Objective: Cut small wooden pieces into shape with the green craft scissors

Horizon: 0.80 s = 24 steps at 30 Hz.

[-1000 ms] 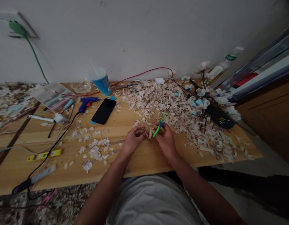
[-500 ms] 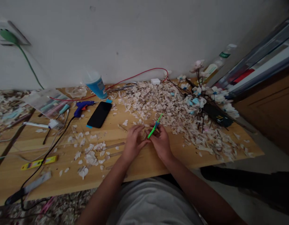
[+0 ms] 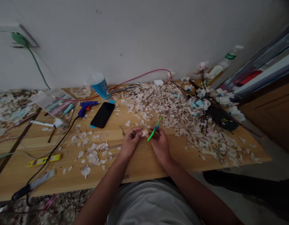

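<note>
Nearest the person, both hands meet over the table's (image 3: 139, 165) front edge: the right hand (image 3: 161, 146) pinches a green stick (image 3: 154, 133) between closed fingers, tilted up and away, while the left hand (image 3: 129, 144) curls its fingertips round a pale petal (image 3: 144, 133) held against the stick's lower end, seemingly so the two can be joined. Loose petals (image 3: 95, 154) lie just left within reach, a phone (image 3: 102, 114) and glue gun (image 3: 86, 106) beyond. Farther back spread the scrap heap (image 3: 168, 107) and flowered branches (image 3: 212, 100) by the wall.
</note>
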### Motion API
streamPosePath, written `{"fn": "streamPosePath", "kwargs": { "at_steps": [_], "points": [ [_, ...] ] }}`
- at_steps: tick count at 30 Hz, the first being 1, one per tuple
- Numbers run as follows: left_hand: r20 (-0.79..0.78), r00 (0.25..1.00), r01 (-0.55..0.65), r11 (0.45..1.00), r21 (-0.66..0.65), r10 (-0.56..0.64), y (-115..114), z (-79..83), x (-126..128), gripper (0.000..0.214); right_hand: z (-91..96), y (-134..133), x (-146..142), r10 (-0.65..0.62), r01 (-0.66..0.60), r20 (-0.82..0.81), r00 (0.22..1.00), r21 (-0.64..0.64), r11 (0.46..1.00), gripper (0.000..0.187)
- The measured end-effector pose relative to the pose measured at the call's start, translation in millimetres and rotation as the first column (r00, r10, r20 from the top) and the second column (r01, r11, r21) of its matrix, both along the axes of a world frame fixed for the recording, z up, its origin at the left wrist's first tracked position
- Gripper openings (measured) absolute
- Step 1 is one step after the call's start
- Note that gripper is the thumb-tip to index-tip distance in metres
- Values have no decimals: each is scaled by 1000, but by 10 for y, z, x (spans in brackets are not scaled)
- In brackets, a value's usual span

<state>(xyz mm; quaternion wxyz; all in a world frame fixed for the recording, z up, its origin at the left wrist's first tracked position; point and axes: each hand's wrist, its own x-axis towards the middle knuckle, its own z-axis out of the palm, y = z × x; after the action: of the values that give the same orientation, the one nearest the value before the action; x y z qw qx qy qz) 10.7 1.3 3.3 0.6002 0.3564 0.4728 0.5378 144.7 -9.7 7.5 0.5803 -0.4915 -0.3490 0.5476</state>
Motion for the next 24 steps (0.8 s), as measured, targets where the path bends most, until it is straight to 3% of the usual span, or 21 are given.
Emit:
{"fn": "streamPosePath", "kwargs": {
  "at_steps": [6,9,13,15,19,21,24],
  "points": [
    [336,941,65,991,-116,-23,-15,36,23,38,-85,-44,-109,28,-27,5,1000,-10,1000,42],
    [385,923,76,989,-125,-22,-15,49,46,31,-65,-72,-116,67,-66,18,998,-22,998,41],
    [383,918,-46,986,-159,105,-2,60,34,32,17,-171,9,182,-176,182,966,-49,983,36],
    [376,914,-98,982,-161,153,8,67,14,33,67,-237,108,271,-262,367,890,-76,962,31],
    [367,913,-140,982,-130,179,24,66,1,34,164,-311,232,359,-356,735,576,-169,919,25],
    [368,916,-125,986,-106,156,27,54,12,37,200,-304,232,373,-368,809,454,-211,905,25],
    [357,927,-96,992,-83,119,21,30,28,35,232,-266,204,407,-368,828,385,-267,891,25]
  ]
}}
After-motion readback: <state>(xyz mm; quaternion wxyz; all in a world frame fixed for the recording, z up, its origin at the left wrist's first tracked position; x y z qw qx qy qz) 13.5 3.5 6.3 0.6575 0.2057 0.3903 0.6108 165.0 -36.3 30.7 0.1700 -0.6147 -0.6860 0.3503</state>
